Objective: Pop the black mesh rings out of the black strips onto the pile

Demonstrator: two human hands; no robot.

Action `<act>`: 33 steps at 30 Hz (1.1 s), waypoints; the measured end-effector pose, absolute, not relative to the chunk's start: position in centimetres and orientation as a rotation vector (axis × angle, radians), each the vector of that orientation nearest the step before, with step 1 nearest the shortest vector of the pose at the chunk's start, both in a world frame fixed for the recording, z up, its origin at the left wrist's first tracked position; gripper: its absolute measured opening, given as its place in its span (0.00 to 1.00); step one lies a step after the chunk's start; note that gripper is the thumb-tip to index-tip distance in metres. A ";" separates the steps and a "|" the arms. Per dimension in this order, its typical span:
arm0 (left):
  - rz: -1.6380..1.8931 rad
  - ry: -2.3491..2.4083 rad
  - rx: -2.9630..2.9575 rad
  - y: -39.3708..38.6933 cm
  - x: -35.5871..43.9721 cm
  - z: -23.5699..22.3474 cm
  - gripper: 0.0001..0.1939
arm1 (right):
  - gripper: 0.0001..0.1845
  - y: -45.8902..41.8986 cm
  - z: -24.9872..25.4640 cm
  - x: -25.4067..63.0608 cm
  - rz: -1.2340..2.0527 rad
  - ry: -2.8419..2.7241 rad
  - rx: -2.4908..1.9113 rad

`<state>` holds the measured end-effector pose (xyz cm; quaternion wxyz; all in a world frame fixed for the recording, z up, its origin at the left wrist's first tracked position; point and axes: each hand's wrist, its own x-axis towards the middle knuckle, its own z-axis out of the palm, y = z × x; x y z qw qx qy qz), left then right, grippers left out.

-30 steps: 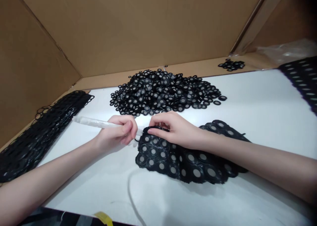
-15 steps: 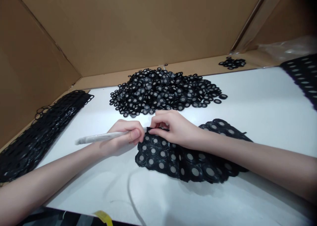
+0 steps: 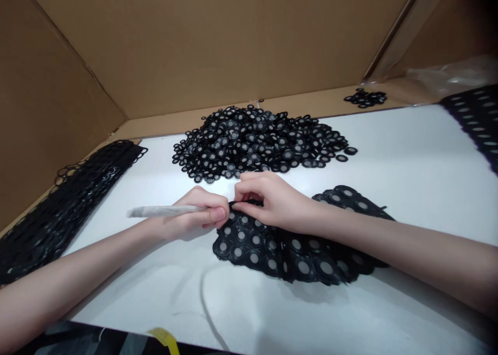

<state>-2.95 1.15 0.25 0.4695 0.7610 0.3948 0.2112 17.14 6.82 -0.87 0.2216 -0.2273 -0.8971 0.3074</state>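
Observation:
My left hand [image 3: 200, 213] is closed around a white, pen-like tool [image 3: 165, 210] whose back end sticks out to the left. Its tip is hidden by my fingers at the left top edge of a black rubber sheet [image 3: 254, 246]. That sheet carries rows of rings with pale grey round centres, and it lies partly buckled on the white table. Thumb and fingers of my right hand [image 3: 268, 196] pinch the sheet's upper edge, close beside my left fist. My right forearm crosses over the sheet's far part.
Behind my hands rises a large heap of loose black rings [image 3: 257, 139]. A smaller ring pile [image 3: 365, 98] sits back right on cardboard. Perforated black sheets [image 3: 70, 204] are stacked at left; another dotted sheet [image 3: 478, 119] lies at right. Cardboard walls [image 3: 233, 43] enclose the table [image 3: 420, 173].
My left hand has moved right, up against the sheet's edge, and the pen-like tool has swung closer to level. My right hand keeps its pinch, barely shifting.

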 end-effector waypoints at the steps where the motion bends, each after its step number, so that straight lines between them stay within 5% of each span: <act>1: 0.537 0.974 1.857 1.1 -2.9 0.2 0.20 | 0.08 6.8 -0.9 17.2 0.851 -2.477 -0.639; 13: 1.016 0.947 1.628 0.2 -2.4 -0.3 0.18 | 0.11 6.6 -0.3 17.2 0.920 -2.596 -0.753; 33: 0.632 0.928 1.607 -0.1 -2.9 0.6 0.21 | 0.10 6.3 0.0 16.9 0.915 -2.644 -0.692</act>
